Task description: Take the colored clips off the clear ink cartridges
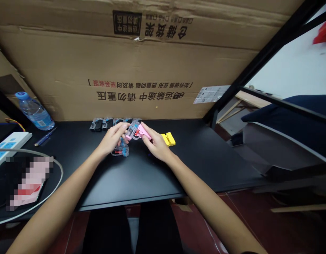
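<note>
Both hands meet over the middle of the black table [200,155]. My right hand [156,144] grips a small pink plastic part [145,132]. My left hand [114,138] pinches a clear plastic piece [132,129] that butts against the pink part. Under my left hand a clear toy part with red and blue inside [121,151] lies on the table. A yellow plastic part [168,139] lies just right of my right hand.
A row of small dark-and-clear toy parts [104,124] lines the back of the table against a big cardboard box [141,63]. At left are a water bottle [33,111], a blue pen [45,137], a white power strip [8,146] and a grey cable loop [57,183].
</note>
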A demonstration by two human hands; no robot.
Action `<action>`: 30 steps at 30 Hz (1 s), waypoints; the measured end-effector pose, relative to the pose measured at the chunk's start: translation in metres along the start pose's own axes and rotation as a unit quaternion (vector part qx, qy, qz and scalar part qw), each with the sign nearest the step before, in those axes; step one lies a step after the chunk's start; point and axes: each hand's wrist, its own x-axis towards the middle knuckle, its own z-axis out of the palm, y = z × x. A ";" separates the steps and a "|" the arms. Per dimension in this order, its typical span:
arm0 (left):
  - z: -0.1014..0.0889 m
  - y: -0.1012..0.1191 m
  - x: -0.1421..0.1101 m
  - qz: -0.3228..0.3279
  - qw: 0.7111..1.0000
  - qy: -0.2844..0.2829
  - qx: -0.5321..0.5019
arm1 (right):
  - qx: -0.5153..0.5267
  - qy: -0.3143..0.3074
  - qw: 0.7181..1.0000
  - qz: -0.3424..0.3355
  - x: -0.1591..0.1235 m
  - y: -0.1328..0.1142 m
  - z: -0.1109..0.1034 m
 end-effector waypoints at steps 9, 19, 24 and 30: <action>0.023 0.001 -0.011 -0.019 0.999 -0.007 0.045 | -0.109 -0.049 0.992 -0.031 -0.005 -0.003 0.003; 0.029 -0.008 -0.012 0.030 0.994 0.041 0.100 | -0.178 -0.050 0.983 -0.006 -0.007 -0.011 0.009; 0.036 -0.006 -0.010 0.003 0.997 0.076 0.027 | -0.200 -0.036 0.979 0.015 -0.007 -0.014 0.013; 0.028 -0.002 -0.006 -0.074 0.985 0.041 -0.151 | -0.197 -0.051 0.979 0.002 -0.007 -0.011 0.012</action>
